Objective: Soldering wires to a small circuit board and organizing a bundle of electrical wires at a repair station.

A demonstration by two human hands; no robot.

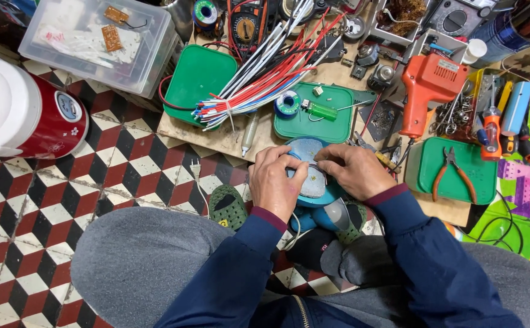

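A blue and grey clothes iron (313, 182) lies with its flat sole upward between my feet, at the near edge of a low wooden board (228, 136). My left hand (275, 182) grips the iron's left side with the fingers curled over the sole. On the right side of the sole rests my right hand (353, 170), its fingertips pinching near the iron's middle. What the fingertips hold is hidden. Both sleeves are dark blue with maroon cuffs.
The board carries a bundle of red, white and blue wires (265, 79), green trays (195, 76), a solder spool (287, 103), an orange soldering gun (426, 85) and orange pliers (453, 173). A red and white cooker (22, 109) and a clear plastic box (95, 42) stand left.
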